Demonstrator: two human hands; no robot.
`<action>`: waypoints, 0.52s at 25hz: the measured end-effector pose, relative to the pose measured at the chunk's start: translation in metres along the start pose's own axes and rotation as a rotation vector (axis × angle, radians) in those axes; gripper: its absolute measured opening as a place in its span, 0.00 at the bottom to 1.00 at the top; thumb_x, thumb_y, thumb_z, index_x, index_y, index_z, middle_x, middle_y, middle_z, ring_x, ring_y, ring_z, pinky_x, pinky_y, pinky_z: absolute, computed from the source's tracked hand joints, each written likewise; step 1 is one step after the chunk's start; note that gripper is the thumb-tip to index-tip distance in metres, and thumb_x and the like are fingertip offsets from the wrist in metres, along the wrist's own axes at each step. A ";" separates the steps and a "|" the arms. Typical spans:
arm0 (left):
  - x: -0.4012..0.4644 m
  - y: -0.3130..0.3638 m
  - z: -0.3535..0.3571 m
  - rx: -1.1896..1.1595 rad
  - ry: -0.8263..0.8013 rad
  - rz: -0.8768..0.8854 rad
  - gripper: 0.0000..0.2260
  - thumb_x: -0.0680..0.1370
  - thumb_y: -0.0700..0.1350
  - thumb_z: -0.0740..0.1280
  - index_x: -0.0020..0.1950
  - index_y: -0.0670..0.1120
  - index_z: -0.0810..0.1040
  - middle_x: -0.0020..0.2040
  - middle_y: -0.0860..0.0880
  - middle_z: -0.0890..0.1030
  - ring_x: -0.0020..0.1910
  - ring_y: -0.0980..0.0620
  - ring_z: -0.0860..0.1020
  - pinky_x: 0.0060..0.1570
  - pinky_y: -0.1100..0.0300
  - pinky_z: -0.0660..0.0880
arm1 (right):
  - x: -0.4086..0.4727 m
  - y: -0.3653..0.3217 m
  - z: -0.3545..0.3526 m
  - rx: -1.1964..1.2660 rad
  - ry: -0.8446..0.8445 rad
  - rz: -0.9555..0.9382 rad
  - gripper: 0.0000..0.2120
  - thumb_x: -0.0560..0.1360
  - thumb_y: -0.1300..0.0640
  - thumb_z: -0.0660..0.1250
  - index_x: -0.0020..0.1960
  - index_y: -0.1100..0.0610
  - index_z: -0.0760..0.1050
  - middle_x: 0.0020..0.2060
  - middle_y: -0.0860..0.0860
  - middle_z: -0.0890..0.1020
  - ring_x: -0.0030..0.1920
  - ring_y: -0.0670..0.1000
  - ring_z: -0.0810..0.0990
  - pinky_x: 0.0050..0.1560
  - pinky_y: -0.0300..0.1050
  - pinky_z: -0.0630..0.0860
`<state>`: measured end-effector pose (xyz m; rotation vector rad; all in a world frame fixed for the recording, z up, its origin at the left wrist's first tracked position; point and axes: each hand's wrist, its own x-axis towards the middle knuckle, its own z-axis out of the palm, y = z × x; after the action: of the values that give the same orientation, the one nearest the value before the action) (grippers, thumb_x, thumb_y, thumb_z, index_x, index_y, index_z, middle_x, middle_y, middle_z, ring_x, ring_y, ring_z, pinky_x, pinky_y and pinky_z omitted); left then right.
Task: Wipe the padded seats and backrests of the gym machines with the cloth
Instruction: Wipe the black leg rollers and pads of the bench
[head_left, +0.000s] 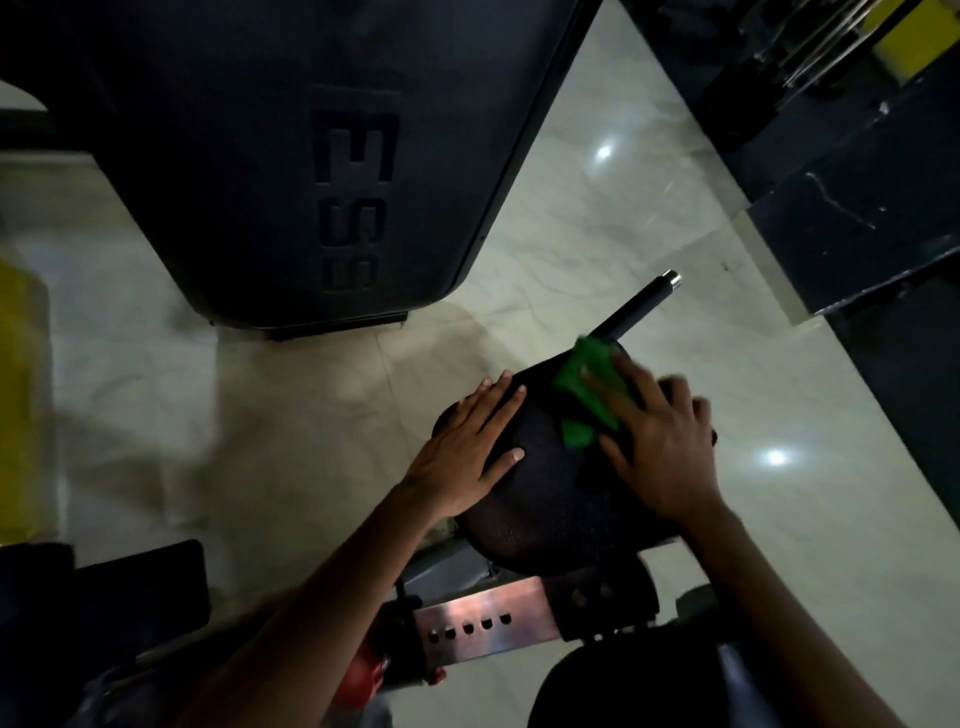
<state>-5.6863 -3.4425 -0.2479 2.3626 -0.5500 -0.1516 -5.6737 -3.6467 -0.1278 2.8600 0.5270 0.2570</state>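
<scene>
Pressing down with straight fingers, the right hand (660, 441) pins a green cloth (587, 395) flat against the far part of the black padded seat (550, 499); the grip here is wide, palm and fingers spread over the cloth rather than curled round it, and the hand is blurred. The cloth lies on the seat's top, one fold reaching toward the seat's far edge and another poking out beside the thumb. On the seat's left edge the left hand (467, 447) rests flat, its grip likewise wide, fingers straight and thumb laid on the padding, holding nothing. Just beyond the seat, a black handle bar with a silver tip (639, 304) slants away. Nearer than the seat, a metal bracket with a row of holes (483, 623) sits under it, with a red knob (363, 675) beside that. Beyond the seat to the left stands a large dark machine shroud (291, 156) on the pale glossy floor (597, 218).
</scene>
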 end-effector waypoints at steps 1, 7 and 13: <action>0.000 0.000 -0.001 -0.004 -0.001 -0.002 0.30 0.81 0.58 0.52 0.77 0.55 0.38 0.76 0.56 0.35 0.75 0.57 0.36 0.73 0.63 0.40 | -0.026 -0.001 -0.001 -0.041 -0.016 -0.076 0.29 0.68 0.44 0.58 0.70 0.44 0.67 0.68 0.52 0.70 0.49 0.59 0.69 0.43 0.52 0.68; -0.001 0.001 -0.002 0.013 -0.004 -0.006 0.30 0.80 0.59 0.50 0.76 0.56 0.37 0.77 0.55 0.36 0.75 0.57 0.37 0.73 0.60 0.42 | -0.002 0.001 0.006 -0.072 0.054 -0.127 0.29 0.67 0.47 0.71 0.67 0.43 0.70 0.65 0.51 0.72 0.47 0.59 0.68 0.41 0.53 0.69; -0.008 0.006 0.007 -0.046 0.039 -0.083 0.31 0.81 0.60 0.50 0.77 0.51 0.39 0.77 0.55 0.37 0.75 0.58 0.35 0.72 0.64 0.37 | 0.001 -0.014 0.011 -0.091 0.046 -0.199 0.28 0.67 0.47 0.72 0.66 0.45 0.73 0.66 0.52 0.74 0.53 0.60 0.69 0.45 0.54 0.69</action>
<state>-5.6973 -3.4470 -0.2498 2.3394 -0.4262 -0.1542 -5.6751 -3.6356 -0.1414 2.6949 0.7824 0.3048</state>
